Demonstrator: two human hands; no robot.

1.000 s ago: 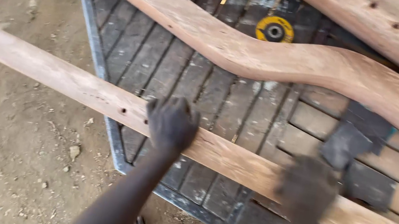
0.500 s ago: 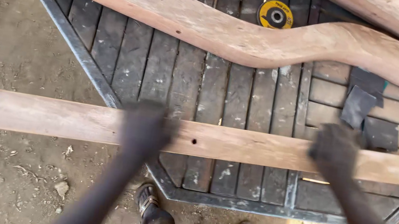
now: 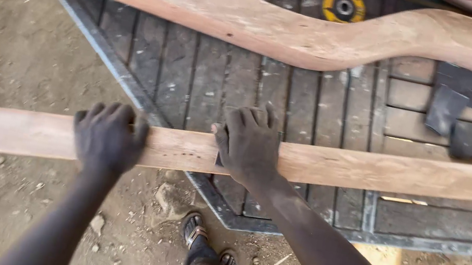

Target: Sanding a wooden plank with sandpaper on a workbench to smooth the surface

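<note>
A long straight wooden plank [image 3: 372, 169] lies across the front of a dark slatted metal-framed table [image 3: 194, 73], its left end jutting out over the dirt. My left hand [image 3: 108, 139] grips the plank near that end, fingers wrapped over its far edge. My right hand [image 3: 250, 145] presses down on the plank a little further right, fingers spread on top. The edge of a dark grey abrasive sheet [image 3: 217, 159] shows under its thumb.
A long curved wooden piece [image 3: 255, 23] lies across the table's back. Two dark sandpaper pieces [image 3: 458, 117] sit at the right, and a yellow-and-black grinding disc [image 3: 344, 5] at the top. My sandalled feet [image 3: 208, 254] stand on dirt below the table edge.
My right hand has slid left along the plank from near the sandpaper pieces toward my left hand. The view has swung so the plank now lies level.
</note>
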